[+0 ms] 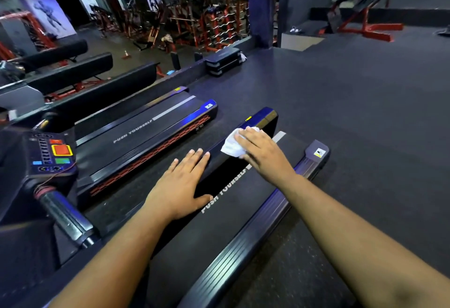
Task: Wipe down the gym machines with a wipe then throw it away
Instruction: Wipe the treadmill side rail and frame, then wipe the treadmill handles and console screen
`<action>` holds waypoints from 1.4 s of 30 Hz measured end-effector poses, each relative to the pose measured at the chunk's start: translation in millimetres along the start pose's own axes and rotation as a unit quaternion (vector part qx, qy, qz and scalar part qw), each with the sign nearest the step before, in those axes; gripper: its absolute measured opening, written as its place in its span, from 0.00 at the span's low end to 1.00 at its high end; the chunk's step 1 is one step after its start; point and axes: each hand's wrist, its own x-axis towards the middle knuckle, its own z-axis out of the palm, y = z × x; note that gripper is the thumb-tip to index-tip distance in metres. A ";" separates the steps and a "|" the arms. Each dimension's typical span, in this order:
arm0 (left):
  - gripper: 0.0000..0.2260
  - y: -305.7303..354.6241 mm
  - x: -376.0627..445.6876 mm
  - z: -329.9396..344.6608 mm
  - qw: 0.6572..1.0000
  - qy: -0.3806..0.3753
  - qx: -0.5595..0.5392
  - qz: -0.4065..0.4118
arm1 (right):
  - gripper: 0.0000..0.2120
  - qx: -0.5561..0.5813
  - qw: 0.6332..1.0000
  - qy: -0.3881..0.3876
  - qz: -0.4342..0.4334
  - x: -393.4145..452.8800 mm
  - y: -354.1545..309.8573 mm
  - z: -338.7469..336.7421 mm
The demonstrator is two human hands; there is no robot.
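head view, gym floor, two treadmills side by side. right hand (261, 154) laid flat on a crumpled white wipe (231, 145), fingers straight and spread, pressing it onto the left side rail (255, 122) of the near treadmill (226, 229), close to the rail's far end. wipe partly covered by the hand, its left portion showing. left hand (181, 186) flat on the same rail, nearer the camera, fingers extended and together, thumb out over the belt edge, holding nothing. belt marked "push yourself". right side rail (263, 225) bare, warning sticker at its far end cap. second treadmill (146, 137) just left, red mesh along its side. console (52, 154) with coloured buttons at far left. weight racks (209, 25) well beyond.
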 end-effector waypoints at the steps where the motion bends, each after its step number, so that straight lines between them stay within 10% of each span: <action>1: 0.46 0.1 0.1 -0.6 1.000 -0.004 0.001 -0.001 | 0.19 0.007 1.000 0.016 -0.013 1.6 3.1 -3.0; 7: 0.43 21.6 21.5 -5.7 0.999 0.012 -0.035 0.002 | 0.16 0.152 0.982 -0.059 0.091 -1.5 -15.2 -41.5; 14: 0.36 113.8 107.1 -3.8 0.972 0.066 -0.219 0.062 | 0.03 0.404 0.841 -0.031 0.359 -19.5 16.6 -89.7; 21: 0.13 204.8 189.2 8.4 0.816 0.032 -0.577 0.002 | 0.19 0.411 0.792 -0.002 0.451 -51.4 95.9 -140.6; 27: 0.02 254.4 262.6 13.3 0.765 0.006 -0.645 -0.001 | 0.04 0.340 0.779 0.088 0.520 -82.6 151.8 -165.3; 35: 0.09 346.3 375.5 35.5 0.556 -0.155 -0.816 -0.015 | 0.15 0.284 0.718 0.187 0.607 -102.5 229.5 -196.3; 42: 0.04 428.7 468.5 33.1 0.604 -0.222 -0.762 0.079 | 0.08 0.219 0.695 0.220 0.649 -116.0 315.5 -231.5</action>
